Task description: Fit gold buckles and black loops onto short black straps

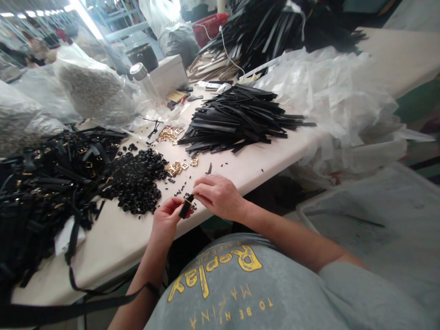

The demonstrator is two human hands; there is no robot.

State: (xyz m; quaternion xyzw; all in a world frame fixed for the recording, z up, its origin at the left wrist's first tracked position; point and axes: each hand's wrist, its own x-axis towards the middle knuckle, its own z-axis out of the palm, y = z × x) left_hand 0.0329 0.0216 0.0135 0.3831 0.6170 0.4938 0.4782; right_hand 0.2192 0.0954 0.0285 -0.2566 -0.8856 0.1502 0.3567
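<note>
Near the table's front edge, my left hand [169,213] pinches a short black strap [186,208] that has a thin gold-coloured buckle around it. My right hand [220,195] grips the same strap by its far end, fingers pressed together, and a dark tip sticks out past them. Just beyond lie gold buckles [176,168] in a small heap, with a second group [169,135] farther back. To the left is a pile of small black loops [142,178]. A stack of black strips [233,118] spreads across the table behind my hands.
Finished-looking black straps with gold buckles [51,178] cover the table's left side. Filled clear bags [89,87], a glass bottle [144,78] and a white box [168,73] stand behind. Translucent sheeting [330,96] hangs over the right edge, above a plastic-lined bin [374,220].
</note>
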